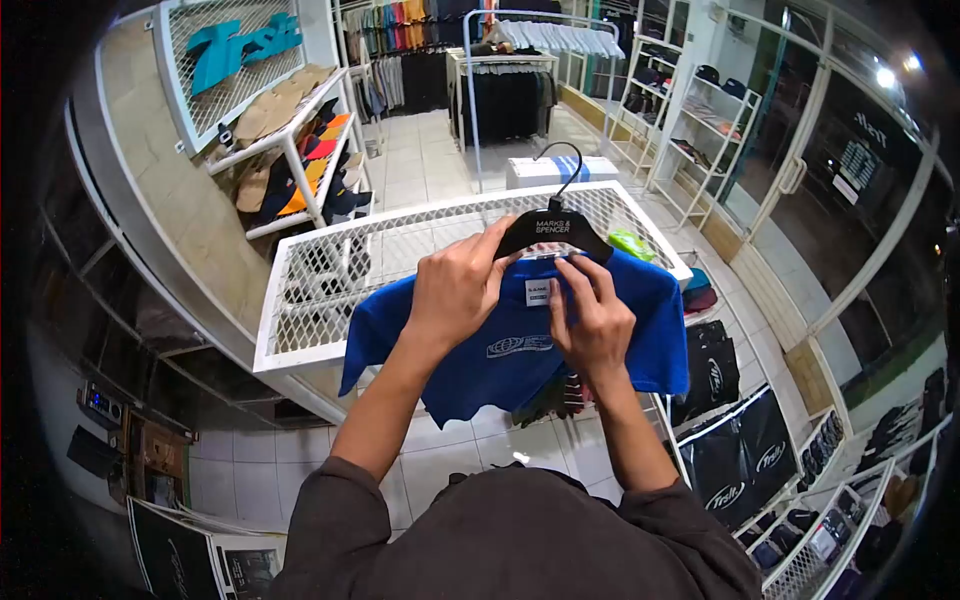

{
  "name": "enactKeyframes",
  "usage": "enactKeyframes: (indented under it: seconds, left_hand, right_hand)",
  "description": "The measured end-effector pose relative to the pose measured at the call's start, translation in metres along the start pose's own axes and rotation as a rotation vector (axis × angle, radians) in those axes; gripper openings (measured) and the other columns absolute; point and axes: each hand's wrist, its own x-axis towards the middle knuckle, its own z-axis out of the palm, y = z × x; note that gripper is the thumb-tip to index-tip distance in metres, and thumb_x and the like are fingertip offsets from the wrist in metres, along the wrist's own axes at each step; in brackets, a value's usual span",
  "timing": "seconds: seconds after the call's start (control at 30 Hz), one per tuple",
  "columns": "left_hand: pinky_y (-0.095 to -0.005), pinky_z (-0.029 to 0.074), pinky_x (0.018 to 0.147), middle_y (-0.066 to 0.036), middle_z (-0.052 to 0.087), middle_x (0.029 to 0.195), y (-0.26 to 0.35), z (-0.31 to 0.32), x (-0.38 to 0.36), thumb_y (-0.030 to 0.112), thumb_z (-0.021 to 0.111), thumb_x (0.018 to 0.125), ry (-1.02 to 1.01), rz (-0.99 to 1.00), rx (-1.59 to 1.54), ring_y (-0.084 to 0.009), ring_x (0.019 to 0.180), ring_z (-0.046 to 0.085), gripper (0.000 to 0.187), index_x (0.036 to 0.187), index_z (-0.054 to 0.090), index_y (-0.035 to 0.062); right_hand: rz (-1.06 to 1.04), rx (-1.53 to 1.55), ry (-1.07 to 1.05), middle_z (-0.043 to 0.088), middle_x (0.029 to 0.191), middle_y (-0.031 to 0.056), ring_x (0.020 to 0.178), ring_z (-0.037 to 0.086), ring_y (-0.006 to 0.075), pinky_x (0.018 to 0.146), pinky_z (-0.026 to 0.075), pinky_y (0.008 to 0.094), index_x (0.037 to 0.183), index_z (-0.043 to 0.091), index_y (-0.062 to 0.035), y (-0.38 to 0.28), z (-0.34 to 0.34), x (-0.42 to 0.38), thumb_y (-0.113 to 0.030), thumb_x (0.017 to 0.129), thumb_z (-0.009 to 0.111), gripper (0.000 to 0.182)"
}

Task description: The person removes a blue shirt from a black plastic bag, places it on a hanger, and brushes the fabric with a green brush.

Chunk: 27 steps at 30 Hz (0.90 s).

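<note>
A blue T-shirt [640, 310] hangs spread out in front of me, with a small print on its chest and a white neck label [538, 292]. The black clothes hanger [552, 226], lettered "MARKS & SPENCER", sits at the collar, its hook pointing up. Its right shoulder reaches down to the shirt; the lower parts are covered by cloth and fingers. My left hand [458, 288] is closed around the hanger's left shoulder beside the collar. My right hand [597, 318] pinches the shirt's collar just right of the label, fingers above and thumb below.
Beneath the shirt stands a white mesh-topped table [400, 240] with a bright green item [632, 244] on it. A white box [562, 170] is behind. Shelves of caps [300, 170] stand left, a clothes rail [545, 20] farther back. Black bags [745, 460] lie right, near glass doors [800, 170].
</note>
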Motion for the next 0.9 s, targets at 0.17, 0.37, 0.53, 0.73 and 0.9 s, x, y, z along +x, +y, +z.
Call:
enactKeyframes:
  seconds: [0.17,0.37,0.53,0.73,0.9]
  left_hand:
    - [-0.0451,0.057,0.072,-0.019,0.074,0.102,0.055,0.056,0.014,0.014,0.071,0.09,0.016,0.081,-0.064,-0.0371,0.086,0.072,0.047,0.136,0.061,0.01]
    - [-0.0444,0.057,0.065,-0.015,0.074,0.093,0.115,0.106,0.019,0.017,0.069,0.092,-0.05,0.101,-0.075,-0.0331,0.078,0.072,0.047,0.137,0.059,0.0069]
    - [-0.0455,0.056,0.065,-0.016,0.073,0.091,0.132,0.142,0.017,0.017,0.068,0.092,-0.104,0.046,-0.094,-0.0343,0.075,0.072,0.047,0.137,0.06,0.0059]
    - [-0.0457,0.056,0.071,-0.02,0.072,0.09,0.149,0.159,0.009,0.016,0.071,0.09,-0.125,-0.093,-0.159,-0.0376,0.081,0.072,0.037,0.125,0.066,0.0067]
    - [-0.044,0.056,0.077,-0.016,0.071,0.106,0.153,0.162,0.005,0.015,0.073,0.088,-0.088,-0.12,-0.218,-0.0366,0.092,0.071,0.029,0.115,0.069,0.0047]
  right_hand:
    - [0.102,-0.162,-0.055,0.069,0.116,0.0123,0.07,0.072,0.0291,0.059,0.058,0.0368,0.126,0.067,-0.0099,0.056,-0.035,-0.02,-0.024,0.094,0.068,0.035]
    - [0.233,-0.224,-0.229,0.069,0.095,0.0138,0.071,0.072,0.0311,0.06,0.057,0.0381,0.122,0.066,-0.004,0.102,-0.086,-0.038,-0.032,0.096,0.068,0.038]
    - [0.272,0.009,-0.139,0.072,0.091,0.0143,0.072,0.071,0.0323,0.061,0.055,0.0407,0.112,0.071,-0.0061,0.128,-0.096,-0.058,-0.031,0.094,0.071,0.031]
    - [0.483,0.205,0.043,0.076,0.089,0.0098,0.068,0.071,0.0159,0.062,0.054,0.0254,0.103,0.075,-0.0043,0.135,-0.113,-0.071,-0.007,0.091,0.075,0.012]
    - [0.626,0.571,0.197,0.076,0.092,0.0102,0.075,0.07,0.0117,0.069,0.057,0.0243,0.121,0.068,-0.0014,0.145,-0.11,-0.107,-0.002,0.096,0.07,0.025]
